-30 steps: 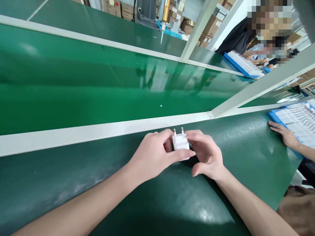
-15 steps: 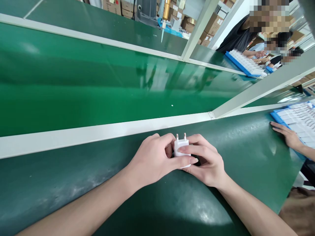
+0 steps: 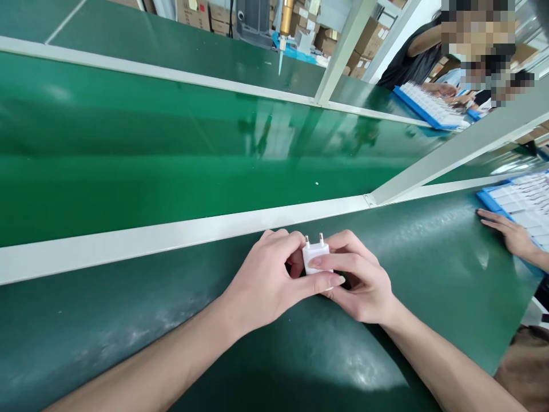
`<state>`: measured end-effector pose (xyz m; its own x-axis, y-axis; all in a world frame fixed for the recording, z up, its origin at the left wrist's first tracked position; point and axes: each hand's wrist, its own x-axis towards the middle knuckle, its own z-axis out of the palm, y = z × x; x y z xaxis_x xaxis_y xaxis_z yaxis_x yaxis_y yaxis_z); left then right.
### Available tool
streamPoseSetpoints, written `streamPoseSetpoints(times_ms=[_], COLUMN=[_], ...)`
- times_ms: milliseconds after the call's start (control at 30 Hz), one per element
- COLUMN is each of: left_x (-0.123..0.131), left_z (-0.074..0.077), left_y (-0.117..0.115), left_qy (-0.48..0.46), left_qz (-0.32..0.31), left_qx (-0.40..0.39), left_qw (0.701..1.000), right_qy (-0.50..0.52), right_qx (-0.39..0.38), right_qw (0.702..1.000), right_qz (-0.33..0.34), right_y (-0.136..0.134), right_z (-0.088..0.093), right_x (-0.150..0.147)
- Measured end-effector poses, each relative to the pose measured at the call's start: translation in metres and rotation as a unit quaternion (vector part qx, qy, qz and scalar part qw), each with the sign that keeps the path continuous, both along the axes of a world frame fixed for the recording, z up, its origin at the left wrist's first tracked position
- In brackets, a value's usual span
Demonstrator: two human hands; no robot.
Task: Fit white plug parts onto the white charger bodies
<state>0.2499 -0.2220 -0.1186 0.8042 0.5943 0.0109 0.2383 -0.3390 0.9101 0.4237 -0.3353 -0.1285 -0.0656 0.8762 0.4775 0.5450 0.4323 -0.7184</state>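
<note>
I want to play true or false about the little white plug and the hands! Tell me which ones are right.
1. Both hands, left hand and right hand, hold the white plug. True.
2. The plug's two metal pins point down into the table. False: they point up and away from the person.
3. The plug is held over the dark green table. True.
4. A red tray sits at the far right. False: the tray is blue, with a co-worker's hand at it.

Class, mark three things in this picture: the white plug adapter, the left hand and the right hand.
white plug adapter point(image 3: 315, 253), head view, on its white body below the two pins.
left hand point(image 3: 266, 283), head view, on the back of the hand.
right hand point(image 3: 364, 286), head view, on the knuckles.
</note>
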Motion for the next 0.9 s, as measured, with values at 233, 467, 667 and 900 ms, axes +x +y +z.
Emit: streamPoseSetpoints(times_ms=[233, 467, 667, 900], left_x=[0.005, 0.010, 0.009, 0.010], left_z=[-0.010, -0.012, -0.009, -0.008], left_y=[-0.001, -0.002, -0.005, -0.005], left_qy=[0.013, 0.041, 0.042, 0.049], left_qz=[-0.025, -0.066, -0.065, -0.060], left_qx=[0.161, 0.212, 0.212, 0.212], left_qw=[0.987, 0.974, 0.974, 0.974], right_qy=[0.059, -0.032, -0.088, 0.000], right_qx=[-0.057, -0.070, 0.008, -0.072], right_qw=[0.996, 0.996, 0.996, 0.996], right_qz=[-0.041, -0.050, -0.028, -0.060], right_y=[-0.003, -0.003, 0.000, -0.003], right_z=[0.002, 0.005, 0.006, -0.002], right_x=[0.010, 0.003, 0.003, 0.004])
